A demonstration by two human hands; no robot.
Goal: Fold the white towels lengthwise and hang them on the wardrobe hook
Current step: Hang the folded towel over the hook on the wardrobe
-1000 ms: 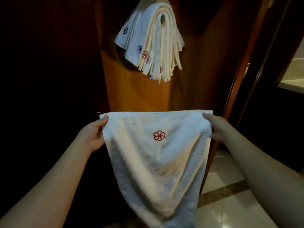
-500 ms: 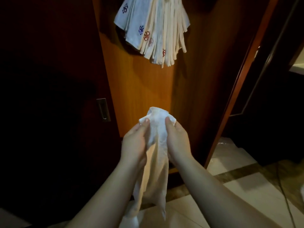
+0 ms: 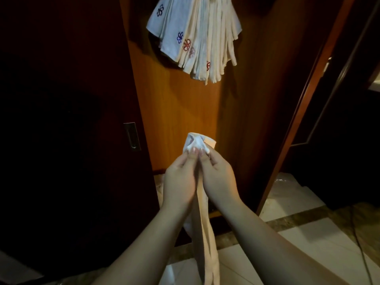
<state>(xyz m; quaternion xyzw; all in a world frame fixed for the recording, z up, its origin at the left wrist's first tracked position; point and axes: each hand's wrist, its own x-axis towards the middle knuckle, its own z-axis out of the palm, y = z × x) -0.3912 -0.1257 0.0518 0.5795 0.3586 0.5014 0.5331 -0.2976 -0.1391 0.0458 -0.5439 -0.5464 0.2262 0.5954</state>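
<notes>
While both hands meet at picture centre, the left hand (image 3: 180, 177) and right hand (image 3: 218, 177) pinch the top of a folded towel (image 3: 203, 233), thumbs pressed together over its bunched upper end. Its length hangs toward 6 o'clock between the forearms. At 12 o'clock a bundle of hung towels (image 3: 197, 38) fans across the wardrobe panel (image 3: 181, 112). A door handle (image 3: 132, 136) sits at 9 o'clock.

We observe 2 bare forearms entering from the lower edge, with no sleeve visible on either up to the frame's limit. The left hand (image 3: 181, 179) and right hand (image 3: 219, 177) are ungloved. We see pale, glossy nails on the fingers (image 3: 194, 150). Lighting is dim.
</notes>
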